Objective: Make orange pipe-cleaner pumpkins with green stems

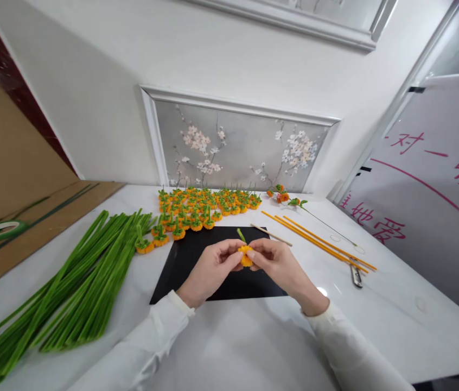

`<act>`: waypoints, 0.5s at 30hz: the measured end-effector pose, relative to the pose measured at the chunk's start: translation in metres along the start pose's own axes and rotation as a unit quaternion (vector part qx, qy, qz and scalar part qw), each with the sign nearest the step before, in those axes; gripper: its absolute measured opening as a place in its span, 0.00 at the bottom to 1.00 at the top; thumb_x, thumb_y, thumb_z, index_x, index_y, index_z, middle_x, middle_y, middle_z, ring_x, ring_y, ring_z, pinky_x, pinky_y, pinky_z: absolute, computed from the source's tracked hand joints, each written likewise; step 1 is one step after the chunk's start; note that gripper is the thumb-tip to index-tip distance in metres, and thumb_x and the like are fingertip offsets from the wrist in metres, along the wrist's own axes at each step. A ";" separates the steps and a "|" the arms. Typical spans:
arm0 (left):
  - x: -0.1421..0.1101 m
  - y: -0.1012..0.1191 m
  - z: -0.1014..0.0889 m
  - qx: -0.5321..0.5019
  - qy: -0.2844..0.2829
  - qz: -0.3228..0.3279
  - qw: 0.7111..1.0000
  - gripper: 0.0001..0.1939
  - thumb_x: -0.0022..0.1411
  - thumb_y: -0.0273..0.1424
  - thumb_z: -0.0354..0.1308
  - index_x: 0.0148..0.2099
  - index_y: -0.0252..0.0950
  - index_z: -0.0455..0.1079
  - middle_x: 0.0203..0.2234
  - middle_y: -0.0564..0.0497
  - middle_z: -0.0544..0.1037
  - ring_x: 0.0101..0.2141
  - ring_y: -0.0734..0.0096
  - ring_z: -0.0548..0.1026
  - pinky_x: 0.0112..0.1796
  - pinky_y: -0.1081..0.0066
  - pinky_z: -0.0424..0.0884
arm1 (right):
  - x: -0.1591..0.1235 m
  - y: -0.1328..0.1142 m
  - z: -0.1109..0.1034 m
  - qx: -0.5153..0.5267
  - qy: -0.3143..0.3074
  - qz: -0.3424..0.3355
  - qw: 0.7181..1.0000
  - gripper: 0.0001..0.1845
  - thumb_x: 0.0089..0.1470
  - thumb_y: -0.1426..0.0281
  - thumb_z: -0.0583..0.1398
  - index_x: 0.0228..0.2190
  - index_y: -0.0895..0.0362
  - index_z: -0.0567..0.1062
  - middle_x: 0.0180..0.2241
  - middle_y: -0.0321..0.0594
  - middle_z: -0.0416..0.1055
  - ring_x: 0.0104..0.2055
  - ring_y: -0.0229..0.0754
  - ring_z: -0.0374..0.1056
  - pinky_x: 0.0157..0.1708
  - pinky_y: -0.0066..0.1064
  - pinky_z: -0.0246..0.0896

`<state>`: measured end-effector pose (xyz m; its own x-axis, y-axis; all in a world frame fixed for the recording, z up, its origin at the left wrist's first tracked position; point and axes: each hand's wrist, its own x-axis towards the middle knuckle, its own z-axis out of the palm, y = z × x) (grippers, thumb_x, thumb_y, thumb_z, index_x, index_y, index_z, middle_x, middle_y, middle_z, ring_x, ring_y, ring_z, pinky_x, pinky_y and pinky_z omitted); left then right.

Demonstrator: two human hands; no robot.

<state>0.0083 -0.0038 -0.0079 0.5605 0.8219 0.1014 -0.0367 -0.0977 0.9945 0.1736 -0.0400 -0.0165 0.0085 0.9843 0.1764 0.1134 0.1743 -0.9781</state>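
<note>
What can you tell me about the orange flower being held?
The orange flower looks soft and fuzzy, with a scalloped edge. A slim green piece shows behind it, tilted up and left; any join is hidden. The left hand and right hand pinch it from both sides, over the black mat.

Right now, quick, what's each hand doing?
Left hand: closed, holding the small orange flower.
Right hand: closed, holding the same small orange flower.

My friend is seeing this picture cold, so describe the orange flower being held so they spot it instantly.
A black mat lies on the white table. Above it, the left hand and right hand together hold one orange flower, a green tip showing just above it. Unlike the similar flowers massed beyond, it alone is in the hands.
</note>
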 end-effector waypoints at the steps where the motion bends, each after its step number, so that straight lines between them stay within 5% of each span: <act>1: 0.000 0.001 0.001 -0.008 0.005 -0.003 1.000 0.13 0.58 0.34 0.58 0.44 0.34 0.69 0.32 0.51 0.76 0.34 0.72 0.74 0.38 0.71 0.72 | 0.000 0.000 0.001 0.007 0.003 -0.001 1.000 0.18 0.46 0.57 0.64 0.32 0.59 0.75 0.25 0.37 0.72 0.25 0.36 0.67 0.28 0.30 0.65; 8: -0.001 0.000 0.004 -0.028 0.029 0.008 0.999 0.13 0.57 0.33 0.59 0.42 0.35 0.63 0.29 0.53 0.74 0.33 0.73 0.74 0.39 0.68 0.72 | 0.000 -0.001 0.004 0.115 0.035 0.046 0.992 0.16 0.36 0.63 0.69 0.28 0.59 0.75 0.26 0.38 0.74 0.29 0.38 0.69 0.32 0.30 0.63; 15: 0.001 -0.005 0.002 0.015 0.013 0.059 0.998 0.06 0.60 0.32 0.55 0.40 0.36 0.66 0.31 0.54 0.70 0.33 0.75 0.72 0.37 0.71 0.73 | -0.001 -0.002 -0.004 0.143 -0.010 0.083 0.986 0.24 0.39 0.62 0.69 0.38 0.57 0.72 0.30 0.36 0.74 0.31 0.37 0.70 0.35 0.31 0.64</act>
<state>0.0108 -0.0031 -0.0125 0.5327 0.8176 0.2184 -0.0757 -0.2109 0.9746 0.1771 -0.0418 -0.0148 -0.0159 0.9998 0.0109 -0.1731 0.0080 -0.9849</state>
